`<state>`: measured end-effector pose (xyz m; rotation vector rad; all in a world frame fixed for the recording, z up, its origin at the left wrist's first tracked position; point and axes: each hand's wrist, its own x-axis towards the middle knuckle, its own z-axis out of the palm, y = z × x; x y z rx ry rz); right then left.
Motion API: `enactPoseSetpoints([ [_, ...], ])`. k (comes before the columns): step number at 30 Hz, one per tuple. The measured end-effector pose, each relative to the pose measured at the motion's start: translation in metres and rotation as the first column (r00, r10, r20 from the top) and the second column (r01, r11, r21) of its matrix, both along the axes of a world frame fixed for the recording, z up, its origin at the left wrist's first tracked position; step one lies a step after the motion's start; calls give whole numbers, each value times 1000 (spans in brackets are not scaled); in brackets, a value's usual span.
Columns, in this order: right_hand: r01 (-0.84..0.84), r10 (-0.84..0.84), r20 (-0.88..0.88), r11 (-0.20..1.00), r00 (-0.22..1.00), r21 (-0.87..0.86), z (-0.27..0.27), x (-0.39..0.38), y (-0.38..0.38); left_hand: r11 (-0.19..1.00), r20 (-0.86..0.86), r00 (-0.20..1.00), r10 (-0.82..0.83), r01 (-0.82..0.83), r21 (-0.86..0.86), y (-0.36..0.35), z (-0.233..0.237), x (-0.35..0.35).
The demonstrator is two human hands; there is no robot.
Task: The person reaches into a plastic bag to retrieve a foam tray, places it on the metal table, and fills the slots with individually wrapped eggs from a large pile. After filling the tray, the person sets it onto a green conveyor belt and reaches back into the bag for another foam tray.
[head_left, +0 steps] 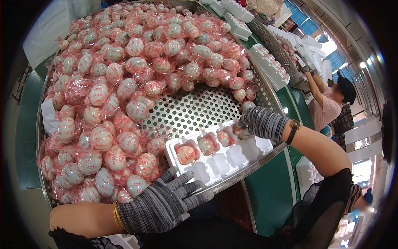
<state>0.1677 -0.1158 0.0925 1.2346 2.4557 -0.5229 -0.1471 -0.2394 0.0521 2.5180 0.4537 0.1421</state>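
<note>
A white foam egg tray (215,176) lies at the near edge of the metal bin, its back row holding several wrapped eggs and its front-row hollows bare. My left hand (159,203), in a grey striped glove, has its fingers spread at the tray's near left corner and holds nothing. At the back right end of the tray, my gloved right hand (259,122) has its fingers closed around an egg (241,133), mostly hidden by them. Left of the tray and behind it are heaped eggs (101,137) in clear plastic with red print.
The perforated metal bin (195,110) shows its floor behind the tray. Foam trays (269,66) stand on the green table (269,195) to the right. A co-worker in pink (325,106) reaches into another bin (273,39); another person (265,8) is farther back.
</note>
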Motion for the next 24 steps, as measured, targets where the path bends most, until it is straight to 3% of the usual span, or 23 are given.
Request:
enactPoseSetpoints([
  [1,-42,41,58,999,997,4,0,-1,-1,1000,-9,1000,-5,5,4,0,-1,0],
  [2,-65,71,-53,993,996,103,-12,7,-3,1000,6,1000,1,-1,-6,-1,-4,0],
  [5,-75,89,-66,980,994,187,-21,10,-10,1000,-10,1000,1,-1,1,0,-4,1],
  [9,22,-129,-362,959,923,-284,-5,19,3,1000,-13,1000,-6,6,5,1,-4,0],
  [10,13,-146,-488,964,860,-266,-20,43,21,1000,-16,1000,-2,2,2,0,-3,1],
  [11,53,-36,-265,997,964,58,-26,59,44,1000,-19,1000,1,-1,-6,-1,-3,1],
  [12,422,-610,-521,791,597,-443,-36,56,53,1000,-13,1000,2,-2,-9,0,-4,2],
  [13,452,-531,-657,837,535,-309,-83,99,100,1000,-9,1000,1,-1,-20,0,-4,2],
  [14,485,-412,-665,871,623,-85,-103,113,118,1000,-8,1000,-3,3,-28,0,-4,2],
  [15,508,-313,-634,849,708,148,-120,123,134,999,-14,1000,-7,6,-34,1,-3,2],
  [16,416,-236,-404,791,884,448,-108,89,122,999,-19,1000,-9,8,-39,1,-2,2],
  [17,231,-208,-118,689,971,687,-97,62,115,999,-22,1000,-12,11,-44,2,-2,2],
  [20,491,-487,-159,694,859,527,-88,39,110,999,-8,1000,-17,17,-35,2,0,2],
  [23,423,-471,-41,747,881,513,-73,36,107,1000,6,1000,-8,8,-23,2,2,2],
  [24,319,-422,87,789,902,525,-74,44,112,1000,5,1000,-13,13,-20,1,2,1],
])
